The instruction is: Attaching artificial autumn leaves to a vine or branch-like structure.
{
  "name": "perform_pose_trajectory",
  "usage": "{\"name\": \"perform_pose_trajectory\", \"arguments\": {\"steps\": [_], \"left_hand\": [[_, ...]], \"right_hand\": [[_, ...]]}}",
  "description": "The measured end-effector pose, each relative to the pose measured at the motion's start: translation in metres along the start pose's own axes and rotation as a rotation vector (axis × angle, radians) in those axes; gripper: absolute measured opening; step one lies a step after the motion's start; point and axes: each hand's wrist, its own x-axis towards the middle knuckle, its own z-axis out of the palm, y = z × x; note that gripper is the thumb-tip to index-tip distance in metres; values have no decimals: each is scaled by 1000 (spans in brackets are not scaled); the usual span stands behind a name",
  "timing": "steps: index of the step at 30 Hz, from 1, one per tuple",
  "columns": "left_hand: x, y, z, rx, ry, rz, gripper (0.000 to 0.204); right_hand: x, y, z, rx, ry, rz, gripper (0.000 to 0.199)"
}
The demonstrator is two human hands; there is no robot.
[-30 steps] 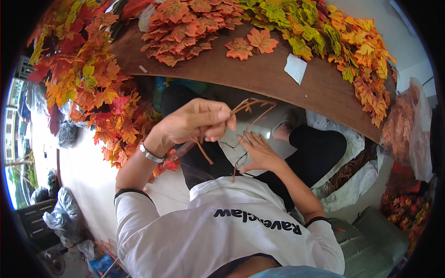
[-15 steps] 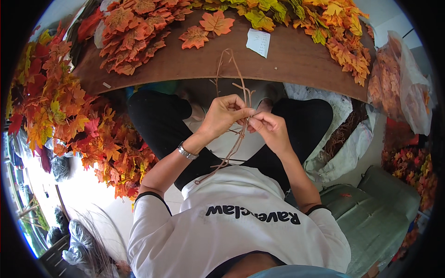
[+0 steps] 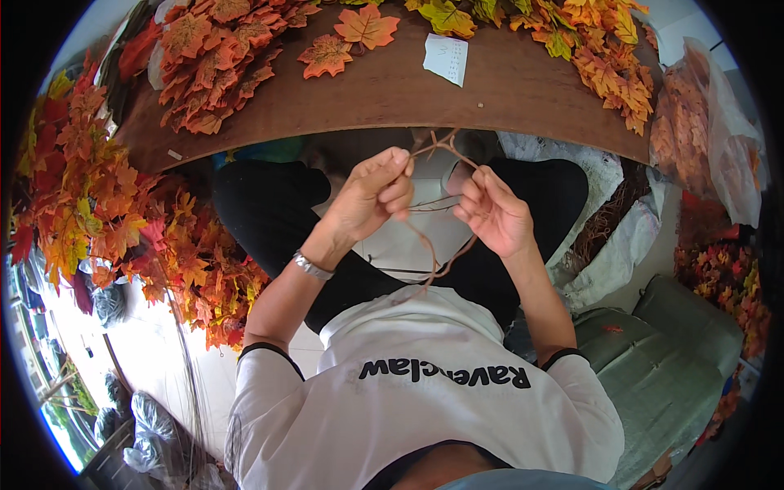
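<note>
Between my hands, above my lap, a thin brown vine twig is bent into a rough loop with short side shoots. My left hand pinches its left side near the upper end. On the opposite side, my right hand grips the twig between thumb and fingers. The shoots cross at the top, just short of the table edge, and the lower part of the loop hangs toward my shirt. Where exactly the fingertips press on the twig is partly hidden.
Ahead stands a brown wooden table with piles of orange artificial maple leaves and a paper slip. Leaf garlands hang at left. At right are a white sack of brown twigs, a bag of leaves and a green seat.
My hands have moved apart from where they met, opening the twig into a wider loop. Its upper end has come down toward me from over the table.
</note>
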Motion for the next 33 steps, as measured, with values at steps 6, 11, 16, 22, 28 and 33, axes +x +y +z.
{"name": "perform_pose_trajectory", "arguments": {"steps": [6,11,16,22,28,33], "left_hand": [[-56,48,-3,799,-268,-308,17],[-113,120,-44,787,265,-23,27],[-142,126,-35,720,290,-39,28],[-159,136,-35,524,196,274,23],[-136,143,-21,398,332,285,20],[-157,146,-24,439,331,268,20]], "right_hand": [[-51,-30,17,-295,-164,308,10],[-98,-146,7,-602,175,-109,23],[-110,-173,-2,-693,269,-274,5],[-76,-85,62,-1691,-271,-329,8],[-8,21,26,-1600,-776,-434,10],[44,53,-48,-1813,-1080,-189,9]]}}
